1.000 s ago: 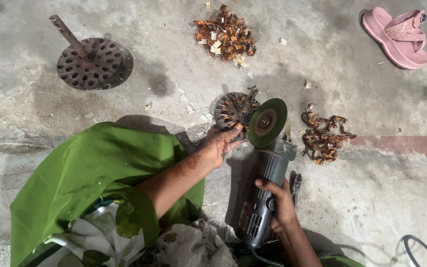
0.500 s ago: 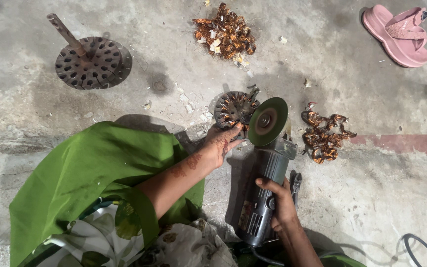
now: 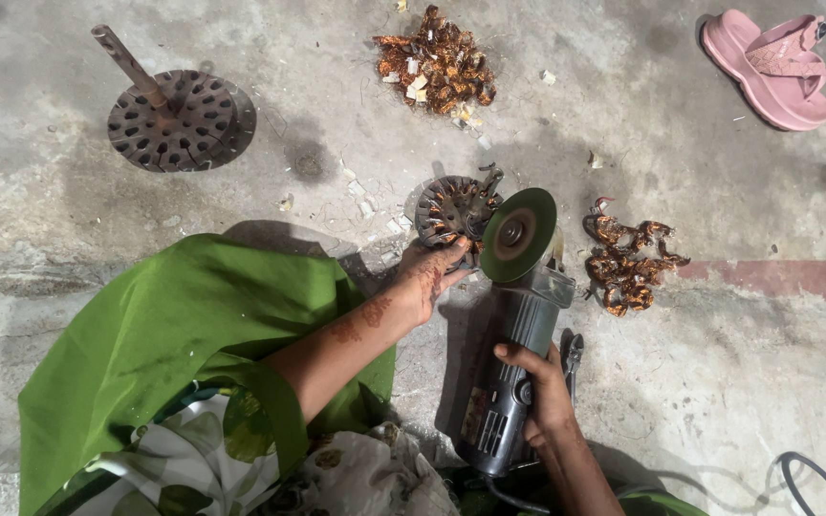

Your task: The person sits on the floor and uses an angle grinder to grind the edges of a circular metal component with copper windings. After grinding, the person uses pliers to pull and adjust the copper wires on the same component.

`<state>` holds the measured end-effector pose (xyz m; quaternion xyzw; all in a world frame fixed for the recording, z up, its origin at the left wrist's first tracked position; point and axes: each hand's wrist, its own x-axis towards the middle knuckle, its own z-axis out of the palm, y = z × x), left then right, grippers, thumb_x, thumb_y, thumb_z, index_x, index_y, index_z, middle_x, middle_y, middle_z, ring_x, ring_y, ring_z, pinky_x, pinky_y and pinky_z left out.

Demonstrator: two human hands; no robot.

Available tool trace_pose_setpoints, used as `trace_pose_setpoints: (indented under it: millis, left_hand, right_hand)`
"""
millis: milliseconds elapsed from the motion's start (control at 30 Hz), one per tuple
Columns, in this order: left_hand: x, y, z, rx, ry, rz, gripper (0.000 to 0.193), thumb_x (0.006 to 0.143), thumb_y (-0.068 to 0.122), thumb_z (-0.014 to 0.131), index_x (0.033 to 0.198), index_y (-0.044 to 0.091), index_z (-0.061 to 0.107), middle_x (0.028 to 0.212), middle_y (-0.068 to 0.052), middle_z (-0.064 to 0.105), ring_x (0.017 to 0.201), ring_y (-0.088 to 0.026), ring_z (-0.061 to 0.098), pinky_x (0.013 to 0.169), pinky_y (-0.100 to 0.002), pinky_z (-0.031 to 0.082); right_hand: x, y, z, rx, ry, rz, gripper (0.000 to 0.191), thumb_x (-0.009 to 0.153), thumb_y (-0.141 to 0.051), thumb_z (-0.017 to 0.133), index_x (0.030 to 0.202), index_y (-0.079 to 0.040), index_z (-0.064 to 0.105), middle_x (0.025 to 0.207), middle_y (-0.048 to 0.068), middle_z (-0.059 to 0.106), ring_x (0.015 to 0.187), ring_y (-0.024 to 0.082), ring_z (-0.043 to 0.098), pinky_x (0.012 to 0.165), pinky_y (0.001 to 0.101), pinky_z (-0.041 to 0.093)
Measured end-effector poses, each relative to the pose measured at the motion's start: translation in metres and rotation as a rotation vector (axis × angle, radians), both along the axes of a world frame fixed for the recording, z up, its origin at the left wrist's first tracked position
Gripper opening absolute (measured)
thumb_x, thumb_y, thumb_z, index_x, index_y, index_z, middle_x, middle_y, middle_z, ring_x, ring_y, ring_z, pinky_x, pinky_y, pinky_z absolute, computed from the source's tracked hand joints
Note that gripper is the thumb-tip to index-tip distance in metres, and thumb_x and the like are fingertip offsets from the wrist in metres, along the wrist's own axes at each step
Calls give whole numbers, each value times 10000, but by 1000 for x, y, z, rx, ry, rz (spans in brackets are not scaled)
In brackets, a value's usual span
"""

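My right hand [image 3: 539, 392] grips the grey body of an angle grinder [image 3: 513, 354] that lies along the concrete floor. Its green disc [image 3: 518, 235] stands upright against a round metal motor core with copper windings [image 3: 451, 205]. My left hand [image 3: 427, 275] holds the near edge of that core, fingers right beside the disc. A green sleeve and cloth [image 3: 174, 344] cover my left arm and lap.
A rusty perforated rotor with a shaft [image 3: 172, 117] lies at the far left. One pile of copper wire scraps [image 3: 437, 65] sits at the top, another [image 3: 628, 260] right of the disc. A pink sandal [image 3: 771, 67] lies top right. A black cable [image 3: 810, 478] loops bottom right.
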<state>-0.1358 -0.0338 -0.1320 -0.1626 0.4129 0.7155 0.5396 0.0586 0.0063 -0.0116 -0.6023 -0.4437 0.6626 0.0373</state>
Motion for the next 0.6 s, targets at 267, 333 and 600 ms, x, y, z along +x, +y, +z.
trace_pose_setpoints:
  millis: [267, 333, 600]
  left_hand:
    - [-7, 1, 21, -121, 3, -104, 744, 948, 428, 648, 1527, 46, 382, 1553, -251, 364, 1357, -375, 510, 1076, -390, 534]
    - [-8, 1, 25, -111, 3, -100, 788, 956, 503, 583, 1563, 76, 318, 1594, -239, 328, 1366, -367, 468, 1061, -399, 535]
    - [-7, 0, 16, -197, -53, -119, 715, 997, 516, 478, 1597, 175, 294, 1559, -326, 352, 1222, -403, 672, 977, -327, 564]
  right_hand:
    - [0, 1, -1, 3, 4, 1, 990, 557, -301, 780, 1415, -43, 359, 1084, 221, 571, 844, 336, 671, 634, 488, 642]
    - [0, 1, -2, -1, -7, -9, 982, 558, -295, 778, 1413, -53, 360, 1082, 219, 576, 843, 337, 669, 636, 487, 640]
    - [1, 1, -2, -6, 52, 0, 944, 569, -288, 782, 1389, -30, 393, 1069, 209, 574, 836, 319, 664, 622, 471, 638]
